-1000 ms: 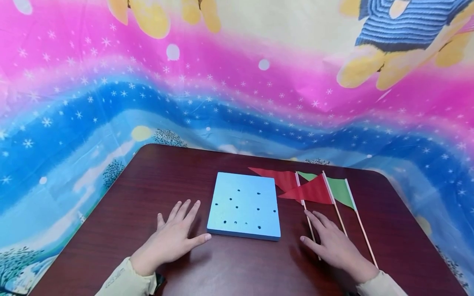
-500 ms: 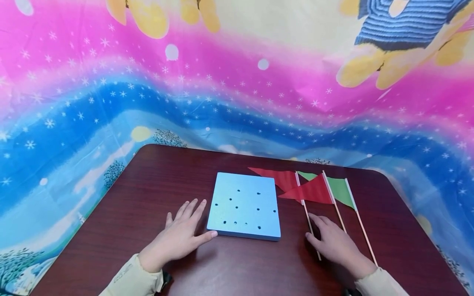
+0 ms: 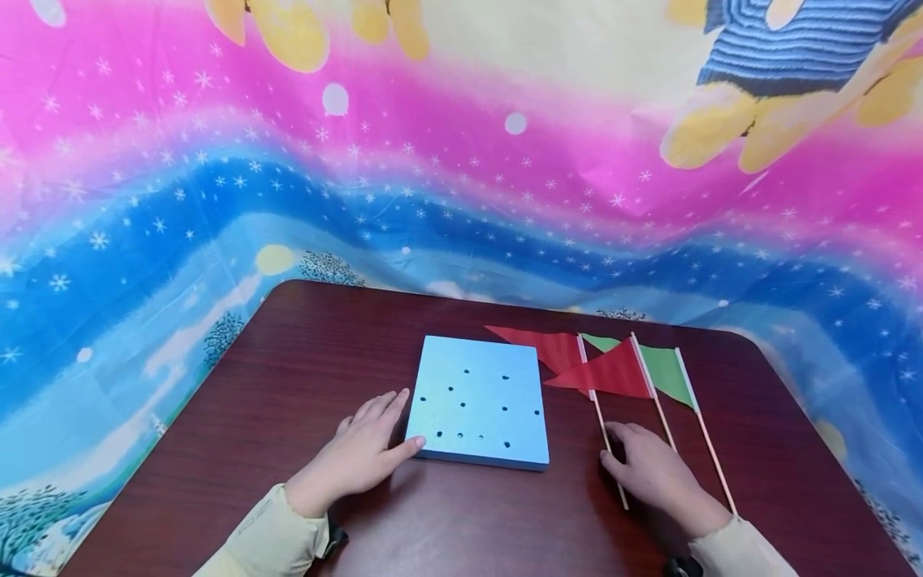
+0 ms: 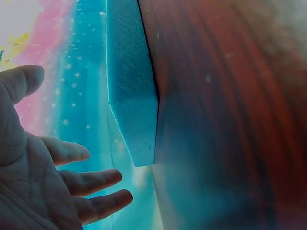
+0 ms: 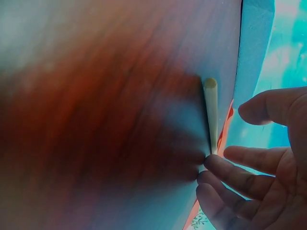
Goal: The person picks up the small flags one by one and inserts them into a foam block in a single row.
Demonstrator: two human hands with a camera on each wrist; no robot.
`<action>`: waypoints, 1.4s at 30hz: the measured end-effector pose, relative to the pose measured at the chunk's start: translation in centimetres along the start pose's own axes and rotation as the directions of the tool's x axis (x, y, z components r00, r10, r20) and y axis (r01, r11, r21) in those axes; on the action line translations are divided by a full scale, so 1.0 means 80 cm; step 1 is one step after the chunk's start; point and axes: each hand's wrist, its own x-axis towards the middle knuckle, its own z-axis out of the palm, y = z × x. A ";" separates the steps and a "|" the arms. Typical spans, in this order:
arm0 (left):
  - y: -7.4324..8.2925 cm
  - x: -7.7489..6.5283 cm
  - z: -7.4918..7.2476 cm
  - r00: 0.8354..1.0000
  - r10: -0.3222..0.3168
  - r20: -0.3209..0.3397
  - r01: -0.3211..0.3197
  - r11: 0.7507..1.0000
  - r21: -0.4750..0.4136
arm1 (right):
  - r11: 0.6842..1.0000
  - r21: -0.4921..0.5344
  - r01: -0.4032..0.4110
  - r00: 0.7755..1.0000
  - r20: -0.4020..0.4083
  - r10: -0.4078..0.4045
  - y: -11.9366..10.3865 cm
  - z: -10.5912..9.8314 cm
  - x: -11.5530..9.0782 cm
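A light blue foam board (image 3: pixel 477 401) with several small holes lies flat on the dark wooden table (image 3: pixel 303 361). My left hand (image 3: pixel 371 450) lies flat beside the board's left edge, thumb touching its near left corner; in the left wrist view the left hand (image 4: pixel 53 187) is spread next to the foam board (image 4: pixel 132 100). Three stick flags lie right of the board: two red flags (image 3: pixel 542 347) (image 3: pixel 611 373) and a green flag (image 3: pixel 665 374). My right hand (image 3: pixel 642 465) rests over the leftmost stick (image 3: pixel 608 445). Its fingertips (image 5: pixel 217 162) touch the stick (image 5: pixel 211 112) and the thumb stays apart.
A bright pink and blue cartoon cloth (image 3: pixel 461 184) hangs behind the table and drapes down on both sides. The table's rounded far corners and side edges lie close to the flags on the right.
Both hands slid forward. The left hand moved right until its thumb met the board's corner. The right hand's fingers curled in against the leftmost flag stick.
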 end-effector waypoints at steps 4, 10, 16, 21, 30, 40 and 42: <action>0.001 0.007 0.002 1.000 -0.003 0.003 0.004 1.000 -0.020 | 1.000 -0.002 -0.025 0.999 0.027 0.025 -0.003 0.001 0.003; 0.002 0.018 0.005 1.000 -0.011 -0.022 0.010 0.999 -0.053 | 0.999 -0.012 -0.049 0.998 0.045 0.050 -0.008 0.001 0.008; 0.000 0.026 0.008 1.000 -0.003 0.005 0.004 0.990 -0.141 | 0.998 -0.021 -0.063 0.996 0.062 0.064 -0.009 0.000 0.011; -0.002 0.032 0.011 1.000 -0.012 0.010 0.013 0.992 -0.124 | 0.997 -0.022 -0.075 0.995 0.062 0.076 -0.008 0.000 0.013; -0.001 0.038 0.016 1.000 -0.027 0.016 0.029 0.994 -0.107 | 0.997 -0.011 -0.078 0.995 0.058 0.079 -0.002 -0.003 0.014; 0.002 0.043 0.022 0.999 -0.038 0.022 0.039 0.996 -0.074 | 0.995 0.037 -0.097 0.992 0.089 0.094 -0.003 -0.008 0.014; 0.003 0.044 0.022 0.999 -0.039 0.020 0.040 0.997 -0.065 | 0.993 0.055 -0.108 0.990 0.092 0.103 -0.001 -0.009 0.015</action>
